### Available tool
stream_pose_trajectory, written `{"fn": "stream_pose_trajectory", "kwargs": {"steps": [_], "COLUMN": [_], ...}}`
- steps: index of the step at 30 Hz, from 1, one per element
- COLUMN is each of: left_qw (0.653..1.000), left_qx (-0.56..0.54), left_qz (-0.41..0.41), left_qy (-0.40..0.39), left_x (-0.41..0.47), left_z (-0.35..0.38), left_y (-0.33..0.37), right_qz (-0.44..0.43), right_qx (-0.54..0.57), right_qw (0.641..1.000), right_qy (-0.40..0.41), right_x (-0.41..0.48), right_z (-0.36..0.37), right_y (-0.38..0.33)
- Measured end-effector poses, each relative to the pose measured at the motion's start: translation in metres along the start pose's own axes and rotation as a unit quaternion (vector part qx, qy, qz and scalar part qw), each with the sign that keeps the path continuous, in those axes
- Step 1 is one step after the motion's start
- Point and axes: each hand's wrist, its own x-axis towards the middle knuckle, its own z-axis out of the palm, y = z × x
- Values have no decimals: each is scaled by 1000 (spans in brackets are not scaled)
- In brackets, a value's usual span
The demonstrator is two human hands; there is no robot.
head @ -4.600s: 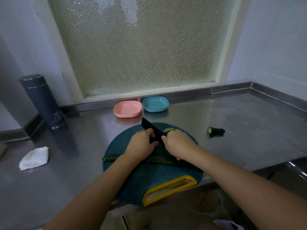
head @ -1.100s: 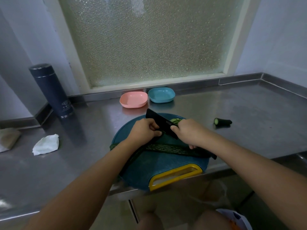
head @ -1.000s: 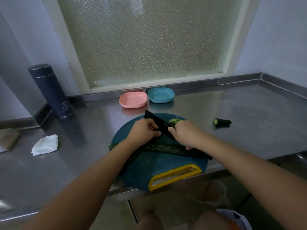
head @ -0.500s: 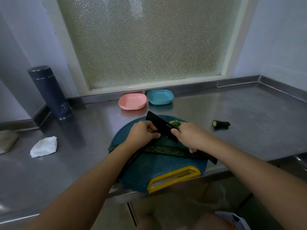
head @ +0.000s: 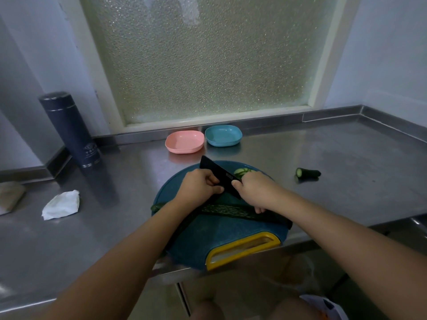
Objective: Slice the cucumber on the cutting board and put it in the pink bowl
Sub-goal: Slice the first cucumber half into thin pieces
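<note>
Grip: right hand [head: 256, 190] was closed round the handle of the black knife [head: 217, 174], with the thumb laid on the blade's flat. The handle itself was hidden inside the fist.
Left hand [head: 199, 188]: its fingers were curled, with the knuckles up against the other flat of the blade. Whatever it pinned down was hidden beneath it, so its hold could not be told.
Cucumber [head: 226, 210]: a long one lay across the cutting board [head: 208, 241] under both wrists.
Slices [head: 242, 173]: a few lay at the board's far side, just beyond the right hand.
Pink bowl [head: 184, 142]: it sat past the board's far edge with nothing visible inside and the blue bowl [head: 223, 135] just beside it.
Step in hand: slicing, by my judgement, with nothing moved to the bowl yet.
Doing it well: the cut called for tucked fingertips, knuckles guiding the blade, and short, even strokes straight down.
Risk: the long cucumber under the wrists looked likely to roll or crowd the stroke. Slices close to the rim could slip onto the counter [head: 346, 158].
Stray piece: a cut end [head: 308, 173] lay on the counter, well apart to the right.
</note>
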Motion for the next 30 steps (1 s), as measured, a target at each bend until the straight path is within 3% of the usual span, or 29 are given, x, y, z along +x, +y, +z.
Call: {"fn": "stream_pose_trajectory", "kwargs": {"steps": [11,16,30], "left_qw": [996,998,998], "left_qx": [71,53,61], "left_qz": [32,17,10], "left_qy": [-42,11,3], "left_x": [-6,-6,-3], "left_z": [-8,-2,-1], "left_y": [5,9,8], "right_qz": [16,-10,-33], "right_qx": [-11,0,-16], "right_qw": [1000,1000,999], "right_qy": [-13,1,23], "right_x": [8,8,-1], "right_z": [1,0,-8], "right_y": [2,11,12]}}
